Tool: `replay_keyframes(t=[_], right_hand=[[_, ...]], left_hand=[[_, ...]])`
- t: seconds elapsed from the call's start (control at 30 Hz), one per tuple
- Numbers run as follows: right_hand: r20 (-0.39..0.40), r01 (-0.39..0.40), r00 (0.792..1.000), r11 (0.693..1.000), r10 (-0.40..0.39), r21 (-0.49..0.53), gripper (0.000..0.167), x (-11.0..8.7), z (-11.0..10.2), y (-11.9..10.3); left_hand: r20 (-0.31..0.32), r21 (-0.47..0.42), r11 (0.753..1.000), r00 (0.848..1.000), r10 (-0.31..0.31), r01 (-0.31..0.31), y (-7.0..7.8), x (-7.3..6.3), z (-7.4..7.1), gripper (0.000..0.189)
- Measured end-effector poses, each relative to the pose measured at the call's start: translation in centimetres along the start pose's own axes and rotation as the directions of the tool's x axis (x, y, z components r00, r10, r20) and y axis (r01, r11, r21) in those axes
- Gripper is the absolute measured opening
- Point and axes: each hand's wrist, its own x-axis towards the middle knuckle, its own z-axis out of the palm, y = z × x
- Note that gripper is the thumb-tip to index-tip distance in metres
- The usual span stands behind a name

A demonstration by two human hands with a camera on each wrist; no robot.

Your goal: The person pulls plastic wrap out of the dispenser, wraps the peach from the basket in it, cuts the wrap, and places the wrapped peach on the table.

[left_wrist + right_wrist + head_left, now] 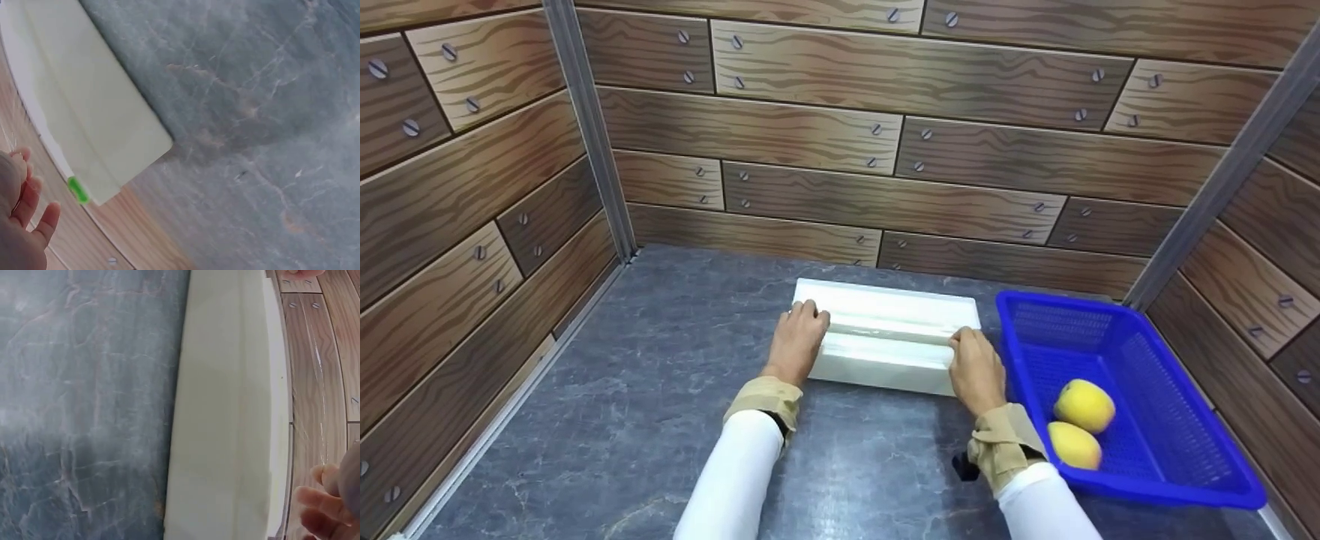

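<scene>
On the dark tabletop lies a long white box [885, 379], with clear plastic film [885, 327] stretched across its top. My left hand [799, 341] pinches the film at the left end of the box, and my right hand [979, 371] pinches it at the right end. From the right wrist, the film [322, 382] shows as a shiny, see-through sheet running between both hands, above the box's front wall [216, 405]. In the left wrist view, a small green piece [77, 190] sits on the box's corner close to my fingers.
A blue plastic basket [1177, 409] stands right of the box, close to my right forearm. Inside it are two yellow mangoes [1084, 406], side by side. Wood-patterned walls [810, 127] enclose the grey marbled tabletop [645, 405] at the back and both sides.
</scene>
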Motion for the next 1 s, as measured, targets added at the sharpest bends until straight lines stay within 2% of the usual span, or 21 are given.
replay_keyframes(t=[0.1, 0.2, 0.33, 0.5, 0.67, 0.77, 1.0], right_hand=[[0.059, -0.043, 0.997, 0.998, 0.040, 0.044, 0.009, 0.4, -0.5, -0.1], [0.079, -0.054, 0.996, 0.996, 0.049, 0.066, 0.010, 0.8, -0.9, -0.1], [0.054, -0.036, 0.998, 0.996, 0.032, 0.085, 0.011, 1.2, -1.2, -0.1], [0.012, -0.005, 1.000, 0.995, 0.003, 0.102, 0.011, 1.4, -1.8, -0.4], [-0.039, 0.022, 0.999, 0.991, -0.017, 0.131, 0.010, 1.6, -2.7, -0.7], [-0.054, 0.028, 0.998, 0.990, -0.021, 0.137, 0.010, 1.8, -3.2, -0.8], [-0.034, 0.005, 0.999, 0.990, 0.000, 0.142, 0.015, 2.3, -4.5, -1.3]], left_hand=[[0.019, -0.039, 0.999, 1.000, -0.015, 0.015, -0.2, 0.4, -0.6, 0.011], [0.031, -0.083, 0.996, 0.999, -0.021, 0.023, -0.4, 0.7, -1.1, 0.010], [0.035, -0.137, 0.990, 0.999, -0.017, 0.022, -0.6, 1.0, -1.6, 0.012], [0.005, -0.198, 0.980, 1.000, -0.011, 0.011, -0.9, 1.2, -2.0, 0.014], [-0.055, -0.265, 0.963, 0.998, 0.034, -0.047, -1.3, 1.5, -2.8, 0.011], [-0.091, -0.273, 0.959, 0.994, 0.057, -0.079, -1.5, 1.8, -3.5, 0.007], [-0.060, -0.290, 0.952, 0.995, 0.081, -0.095, -1.9, 2.5, -5.0, 0.005]])
